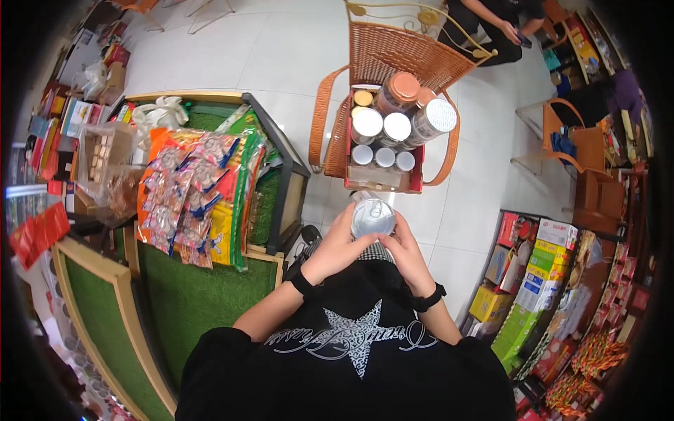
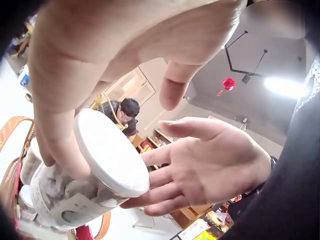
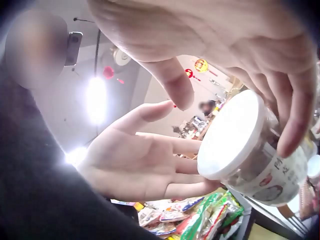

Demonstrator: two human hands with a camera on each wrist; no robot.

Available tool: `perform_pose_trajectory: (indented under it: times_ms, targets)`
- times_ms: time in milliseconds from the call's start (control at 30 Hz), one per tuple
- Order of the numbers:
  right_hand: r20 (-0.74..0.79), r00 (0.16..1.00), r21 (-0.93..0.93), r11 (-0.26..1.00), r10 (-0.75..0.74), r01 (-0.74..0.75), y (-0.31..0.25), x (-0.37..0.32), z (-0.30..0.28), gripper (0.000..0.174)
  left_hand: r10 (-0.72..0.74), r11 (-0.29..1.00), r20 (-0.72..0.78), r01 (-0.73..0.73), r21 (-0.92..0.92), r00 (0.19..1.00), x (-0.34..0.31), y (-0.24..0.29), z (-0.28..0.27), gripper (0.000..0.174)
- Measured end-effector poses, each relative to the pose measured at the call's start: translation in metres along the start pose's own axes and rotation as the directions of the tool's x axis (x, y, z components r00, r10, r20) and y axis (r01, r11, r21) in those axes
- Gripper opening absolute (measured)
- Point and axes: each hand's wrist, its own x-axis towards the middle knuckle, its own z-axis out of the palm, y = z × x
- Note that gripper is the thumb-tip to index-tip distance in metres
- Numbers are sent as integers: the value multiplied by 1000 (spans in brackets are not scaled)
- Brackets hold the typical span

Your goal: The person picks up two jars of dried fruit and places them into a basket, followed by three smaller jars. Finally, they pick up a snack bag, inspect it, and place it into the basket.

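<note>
- Cupping the jar [image 1: 373, 217] between them, the left hand [image 1: 335, 247] and the right hand [image 1: 408, 254] each keep a closed grip, with the fingers curved round its wall.
- The jar is held in the air before the chest. Even pressure from both sides should keep it from slipping.
- Holding it above the red crate [image 1: 417, 184] on the wicker chair [image 1: 324, 119] seems safest.

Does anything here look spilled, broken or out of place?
Nothing spilled or broken. The left hand and right hand hold one jar. Only oddity: the red crate of jars sits on a wicker chair.
</note>
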Motion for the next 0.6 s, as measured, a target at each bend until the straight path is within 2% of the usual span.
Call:
perform_pose_trajectory:
  times_ms: [67, 167, 267, 367, 400, 433, 500, 567, 600]
  targets:
    - [-45, 997, 30, 998, 58, -56, 8, 18, -17, 61, -62, 998, 45, 63, -15, 997, 23, -1, 8, 71]
    - [-92, 980, 26, 984, 179, -177, 20, 50, -43, 61, -154, 985, 4, 153, 75, 988, 62, -34, 22, 71]
    - [-88, 961, -25, 964, 260, -263, 42, 87, -67, 59, -141, 967, -188, 175, 183, 972, 99, -75, 37, 72]
    - [-74, 946, -81, 944, 314, -320, 76, 125, -92, 58, -238, 945, -231, 279, 168, 944, 141, -115, 40, 64]
    - [-72, 938, -100, 933, 339, -345, 86, 136, -99, 58, -380, 924, -169, 367, -105, 909, 156, -124, 38, 60]
    - [-68, 930, -101, 925, 360, -366, 93, 147, -103, 58, -400, 916, -167, 385, -116, 901, 167, -131, 39, 60]
    - [-60, 921, -81, 918, 385, -389, 108, 168, -108, 57, -471, 847, -182, 385, -366, 863, 183, -147, 41, 62]
    - [-43, 913, -49, 912, 405, -407, 125, 188, -115, 56, -487, 844, -238, 382, -377, 840, 196, -170, 47, 61]
    - [-21, 900, -35, 899, 435, -436, 131, 197, -116, 56, -526, 829, -282, 409, -381, 803, 202, -179, 49, 59]
